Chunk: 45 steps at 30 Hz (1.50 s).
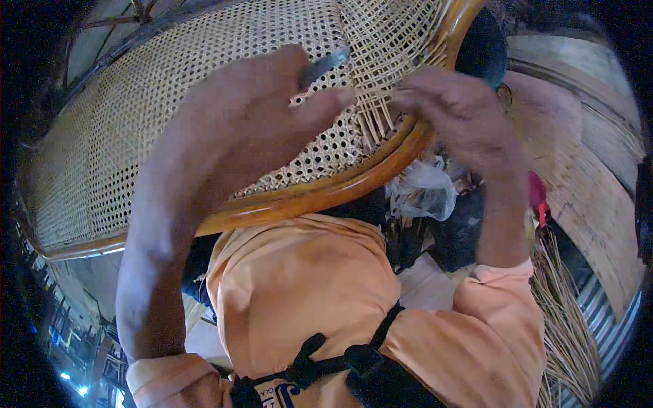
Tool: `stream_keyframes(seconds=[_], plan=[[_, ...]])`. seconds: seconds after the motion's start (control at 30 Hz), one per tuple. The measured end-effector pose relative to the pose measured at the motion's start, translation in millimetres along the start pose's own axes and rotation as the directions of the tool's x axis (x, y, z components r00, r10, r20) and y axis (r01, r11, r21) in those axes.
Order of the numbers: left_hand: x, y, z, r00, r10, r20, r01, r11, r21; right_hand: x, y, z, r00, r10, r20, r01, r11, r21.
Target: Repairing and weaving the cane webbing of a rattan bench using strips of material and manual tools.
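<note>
Head view here: the left hand (262,102) is curled around a small grey blade (328,66), its tip poking out past the fingers, thumb stretched toward the weave. The right hand (466,112) is just across from it, so the two are near but apart; fingertips are right by some loose strands (373,121), but it's blurry and I can't tell if they're pinching any. All that's over the woven cane panel (197,102), which sits in front of the person, tight holes on the left, looser weave up right, with a glossy orange-brown curved rim (320,190) around it. Below the right forearm there's a crumpled clear plastic bag (425,194), and further right a bundle of long thin strips (561,326) plus some wooden boards (592,211).
</note>
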State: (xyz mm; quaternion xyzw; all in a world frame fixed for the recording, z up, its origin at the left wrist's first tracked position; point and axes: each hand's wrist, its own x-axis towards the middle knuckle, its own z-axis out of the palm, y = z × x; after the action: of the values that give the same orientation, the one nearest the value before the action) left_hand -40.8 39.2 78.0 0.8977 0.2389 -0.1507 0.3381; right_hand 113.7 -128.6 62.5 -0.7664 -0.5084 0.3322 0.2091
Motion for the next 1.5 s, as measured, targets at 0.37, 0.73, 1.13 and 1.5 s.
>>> stream_keyframes(seconds=[0.37,0.73,1.13,1.5], plan=[[61,6,74,0.948,0.279,0.15,-0.309,0.919,0.244,-10,34,-7,0.972,0.151,-0.18,-0.166,0.983,-0.073],[55,18,61,0.885,0.448,0.123,-0.465,0.853,0.238,-12,36,-2,0.953,0.183,-0.241,-0.189,0.982,-0.004],[59,28,51,0.84,0.516,0.168,-0.543,0.807,0.233,-17,41,-2,0.95,0.142,-0.278,-0.128,0.989,0.068],[78,55,33,0.792,0.403,0.459,-0.578,0.737,0.349,-12,51,5,0.952,0.123,-0.282,-0.086,0.986,0.14]])
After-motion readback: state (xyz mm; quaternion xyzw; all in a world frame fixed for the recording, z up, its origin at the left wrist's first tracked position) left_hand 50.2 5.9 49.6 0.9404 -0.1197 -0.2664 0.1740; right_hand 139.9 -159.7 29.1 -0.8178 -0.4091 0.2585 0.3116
